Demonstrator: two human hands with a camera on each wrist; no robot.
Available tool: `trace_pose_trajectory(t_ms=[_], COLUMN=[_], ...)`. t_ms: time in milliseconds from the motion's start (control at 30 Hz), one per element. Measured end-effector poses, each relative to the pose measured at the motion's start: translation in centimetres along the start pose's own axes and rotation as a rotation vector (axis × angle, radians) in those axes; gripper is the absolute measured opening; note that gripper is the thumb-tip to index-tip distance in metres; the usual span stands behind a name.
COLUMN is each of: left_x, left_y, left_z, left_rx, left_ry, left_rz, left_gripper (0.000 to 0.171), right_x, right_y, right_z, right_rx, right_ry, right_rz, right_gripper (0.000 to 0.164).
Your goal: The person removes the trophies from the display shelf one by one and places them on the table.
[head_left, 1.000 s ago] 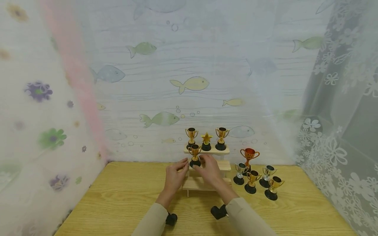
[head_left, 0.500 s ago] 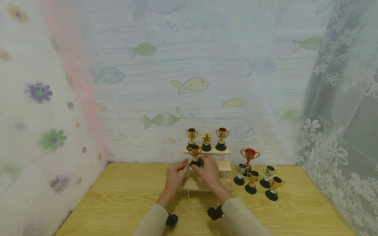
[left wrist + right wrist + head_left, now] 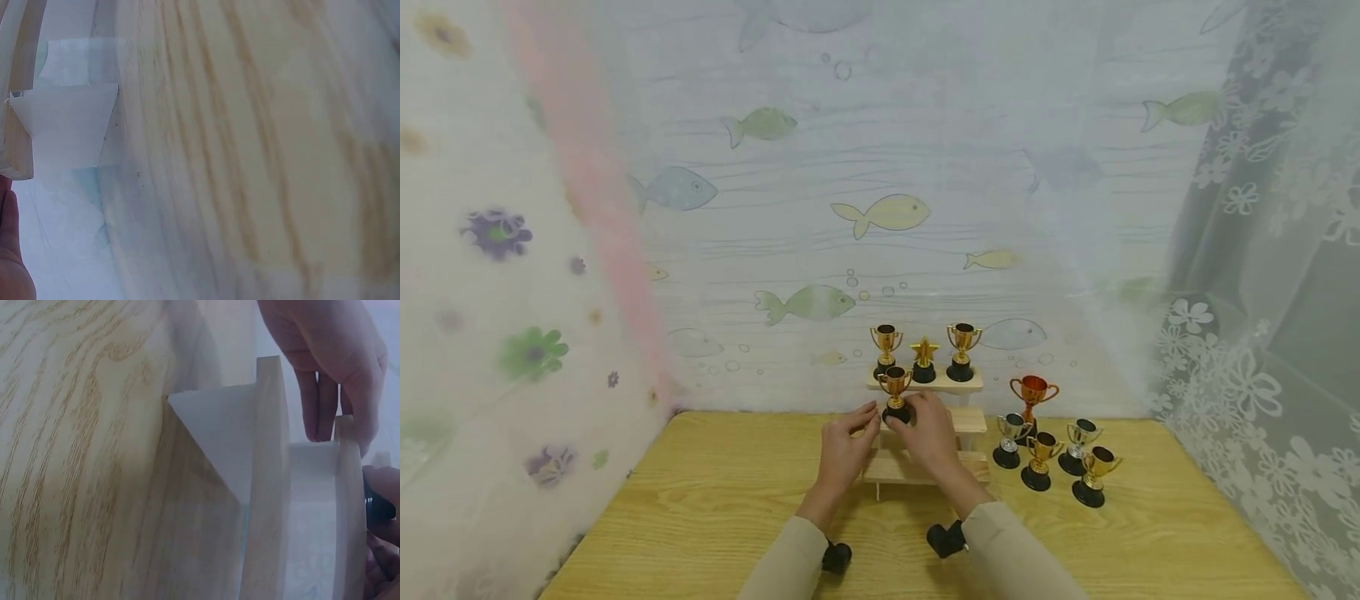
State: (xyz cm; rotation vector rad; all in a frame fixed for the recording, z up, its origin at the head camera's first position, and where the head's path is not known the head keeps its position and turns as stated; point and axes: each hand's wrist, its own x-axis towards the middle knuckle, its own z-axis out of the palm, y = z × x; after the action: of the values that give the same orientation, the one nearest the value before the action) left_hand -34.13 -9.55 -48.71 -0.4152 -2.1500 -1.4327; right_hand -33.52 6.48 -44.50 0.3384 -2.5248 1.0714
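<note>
A small gold trophy cup [image 3: 895, 383] with a black round base stands upright at the left end of the middle tier of a wooden three-tier display stand [image 3: 898, 469]. My right hand [image 3: 934, 437] pinches its base between thumb and fingers; in the right wrist view part of the black base [image 3: 379, 506] shows by the fingertips. At the stand's left side, my left hand [image 3: 844, 450] grips the end of the middle tier, fingers and thumb on either side of the board [image 3: 350, 487]. Only a sliver of the left hand [image 3: 11, 256] appears in the left wrist view.
Along the top tier stand two gold cups [image 3: 886, 340] [image 3: 962, 340] and a gold star trophy [image 3: 924, 354]. On the table [image 3: 715, 492] to the right are a red cup [image 3: 1033, 390], silver cups [image 3: 1011, 429] [image 3: 1081, 435] and gold cups [image 3: 1042, 450] [image 3: 1099, 467]. Patterned curtains hang behind.
The right forearm has shifted slightly left, and the right fingers have closed in on the trophy's base. The left hand and the trophy stay practically in place.
</note>
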Motion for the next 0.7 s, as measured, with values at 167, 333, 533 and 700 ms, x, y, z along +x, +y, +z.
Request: trace_pose_trajectory(t_ms=[167,333,533,700], left_x=[0.0,0.0,0.2,0.2], left_y=[-0.1,-0.2,-0.5,-0.6], left_z=[0.1,0.1,0.2,0.2], left_rx=[0.003,0.000,0.001,-0.017], left_ry=[-0.003,0.002,0.017,0.011], left_rz=[0.003,0.006,0.017,0.010], left_gripper=[0.025,0.024,0.023,0.021], right_x=[0.0,0.0,-0.3,-0.7], right_y=[-0.3,-0.5,-0.7,-0.4], right_z=[-0.5,-0.9,-1.7,-2.4], right_rx=[0.019,0.048,0.060,0.071], right_ry=[-0.025,-0.043,-0.050,-0.036], right_rz=[0.035,0.048,0.033,0.032], right_gripper=[0.042,0.042,0.043,0.040])
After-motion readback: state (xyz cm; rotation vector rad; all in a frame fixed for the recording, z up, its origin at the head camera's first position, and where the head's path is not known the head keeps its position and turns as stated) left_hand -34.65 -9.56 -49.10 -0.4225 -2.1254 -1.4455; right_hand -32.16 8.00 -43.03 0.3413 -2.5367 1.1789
